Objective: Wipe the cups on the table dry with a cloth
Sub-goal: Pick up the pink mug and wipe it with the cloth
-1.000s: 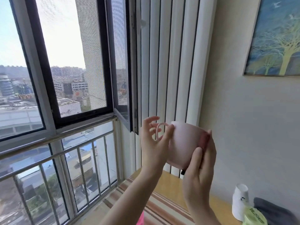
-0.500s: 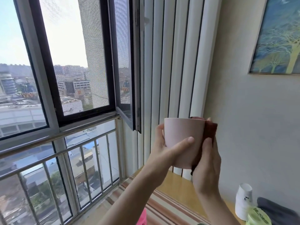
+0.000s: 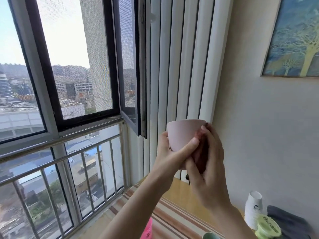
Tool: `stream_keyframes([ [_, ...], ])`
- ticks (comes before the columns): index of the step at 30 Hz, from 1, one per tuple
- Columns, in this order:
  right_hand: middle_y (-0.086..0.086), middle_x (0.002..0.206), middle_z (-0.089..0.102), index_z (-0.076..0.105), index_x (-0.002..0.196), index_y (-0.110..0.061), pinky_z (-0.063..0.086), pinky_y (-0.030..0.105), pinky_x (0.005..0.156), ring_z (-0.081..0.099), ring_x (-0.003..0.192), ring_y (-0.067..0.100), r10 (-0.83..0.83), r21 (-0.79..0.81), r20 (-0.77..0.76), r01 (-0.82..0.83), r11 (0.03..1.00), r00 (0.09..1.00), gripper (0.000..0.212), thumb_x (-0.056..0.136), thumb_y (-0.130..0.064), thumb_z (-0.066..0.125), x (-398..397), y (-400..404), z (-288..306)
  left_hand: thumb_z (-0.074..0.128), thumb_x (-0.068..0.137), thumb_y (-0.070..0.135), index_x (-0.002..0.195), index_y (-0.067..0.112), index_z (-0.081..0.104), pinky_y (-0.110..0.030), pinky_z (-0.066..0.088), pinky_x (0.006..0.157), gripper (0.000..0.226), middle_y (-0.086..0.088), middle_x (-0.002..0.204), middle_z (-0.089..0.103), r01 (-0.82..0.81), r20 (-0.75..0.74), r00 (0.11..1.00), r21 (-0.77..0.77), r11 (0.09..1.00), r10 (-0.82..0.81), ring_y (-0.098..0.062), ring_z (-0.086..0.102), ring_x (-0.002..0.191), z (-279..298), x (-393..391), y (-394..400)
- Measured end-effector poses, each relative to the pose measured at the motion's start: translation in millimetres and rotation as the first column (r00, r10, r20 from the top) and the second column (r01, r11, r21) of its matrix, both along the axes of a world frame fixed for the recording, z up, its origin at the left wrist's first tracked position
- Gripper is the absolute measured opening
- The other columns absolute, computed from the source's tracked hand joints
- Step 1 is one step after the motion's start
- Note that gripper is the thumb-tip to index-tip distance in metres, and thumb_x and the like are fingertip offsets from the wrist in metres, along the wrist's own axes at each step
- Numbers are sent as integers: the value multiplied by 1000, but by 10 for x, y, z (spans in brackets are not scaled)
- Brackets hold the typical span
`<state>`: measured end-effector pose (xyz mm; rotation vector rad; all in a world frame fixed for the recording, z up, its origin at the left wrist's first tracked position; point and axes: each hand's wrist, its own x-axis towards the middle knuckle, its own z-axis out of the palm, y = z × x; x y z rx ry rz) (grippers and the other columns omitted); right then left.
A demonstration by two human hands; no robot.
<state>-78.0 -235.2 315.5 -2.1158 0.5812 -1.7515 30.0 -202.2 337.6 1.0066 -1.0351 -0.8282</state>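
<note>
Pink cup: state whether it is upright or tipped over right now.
Upright. The pink cup is held in the air with its rim level on top, the left hand gripping its side and the right hand pressing a reddish cloth against it.

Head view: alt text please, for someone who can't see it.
Left hand holds a pink cup upright in mid-air while the right hand presses a dark red cloth to its side, above a striped table by a window.
</note>
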Motion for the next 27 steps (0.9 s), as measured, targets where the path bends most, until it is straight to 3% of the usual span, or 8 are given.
stream_keyframes([
  [6,0,133,55,51,120,-54,55,33,88,60,116,14,152,351,200,-215,911,968,35,88,-54,37,-153,-68,150,68,76,60,138,15,52,-42,59,95,78,-21,131,65,159,-81,984,18,987,-157,-27,68,111,64,-6,4],
  [8,0,134,56,48,136,-42,53,39,95,59,121,17,151,355,235,-229,907,960,45,93,-48,36,-145,-45,113,66,83,57,138,17,52,-41,58,98,69,-16,130,65,144,1,990,6,990,-144,-29,68,116,97,-16,-12],
  [11,-4,158,36,27,150,-47,35,43,118,35,145,8,61,220,178,-100,970,982,53,98,-42,33,-86,47,35,65,88,53,149,36,37,-42,56,100,70,-13,136,60,87,91,992,-47,995,-82,-27,65,122,99,-2,-43],
  [14,-7,163,22,18,155,-38,32,45,117,29,149,13,-29,82,116,19,996,993,54,102,-41,30,-57,78,-100,60,80,63,145,56,33,-52,51,106,71,-6,144,53,86,66,994,-51,995,-82,-25,60,127,96,23,-31],
  [18,-15,165,13,16,157,-27,30,44,120,25,152,18,-50,0,33,50,999,998,54,105,-43,22,1,143,-175,71,63,74,138,45,42,-45,59,97,86,-3,130,61,12,90,996,-44,999,-8,-20,68,114,86,-6,-14],
  [20,-13,164,19,22,156,-24,26,39,123,22,152,11,-32,48,90,28,998,995,54,105,-42,25,3,105,-103,79,63,62,134,41,46,-42,61,92,82,-3,125,65,-10,72,997,-48,999,14,-19,71,110,53,-27,-9],
  [23,2,155,42,37,150,-25,34,52,117,39,144,20,-39,202,219,-7,979,975,53,100,-40,29,-71,-40,89,82,66,55,137,40,47,-40,62,85,80,-7,123,67,41,82,996,-24,999,-39,-22,72,107,24,-28,25],
  [27,7,156,39,33,153,-19,37,53,115,38,144,24,-120,127,168,99,987,979,52,103,-34,31,-62,38,81,79,70,56,135,33,53,-42,62,88,74,-8,124,68,46,89,995,2,999,-46,-25,71,111,53,5,6],
])
